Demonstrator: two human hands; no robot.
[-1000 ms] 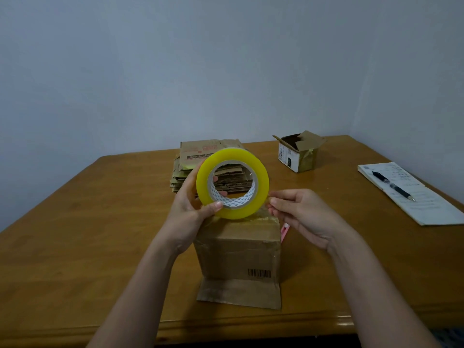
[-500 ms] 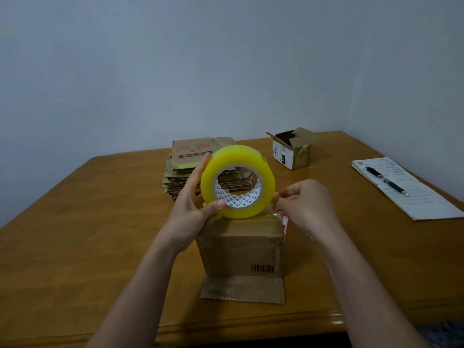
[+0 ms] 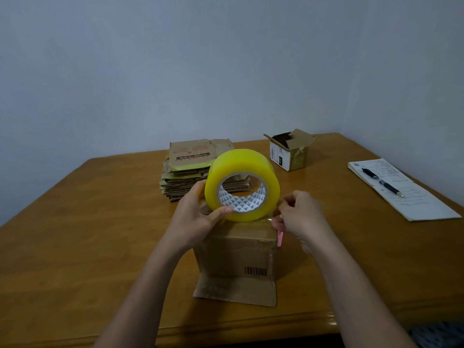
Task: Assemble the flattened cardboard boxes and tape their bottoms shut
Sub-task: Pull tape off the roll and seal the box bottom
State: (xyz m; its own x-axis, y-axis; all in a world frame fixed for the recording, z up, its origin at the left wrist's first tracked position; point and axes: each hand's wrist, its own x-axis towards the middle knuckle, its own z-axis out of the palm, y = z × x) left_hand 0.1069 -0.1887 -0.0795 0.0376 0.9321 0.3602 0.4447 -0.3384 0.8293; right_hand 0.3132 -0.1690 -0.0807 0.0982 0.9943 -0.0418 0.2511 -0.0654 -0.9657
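A yellow tape roll stands on edge above an upright cardboard box with a barcode on its near side. My left hand grips the roll, thumb on its front rim and fingers behind it. My right hand pinches the loose clear tape end at the roll's lower right, just over the box's top right corner. One flap of the box lies flat on the table towards me. A stack of flattened cardboard boxes lies behind the roll.
The wooden table fills the view, with walls behind and to the right. An open small box stands at the back right. A notepad with a pen on it lies at the right edge. Something pink shows beside the box.
My right hand has closed in on the roll's lower right edge and curled its fingers on the tape end. The roll has turned slightly, showing more of its outer face.
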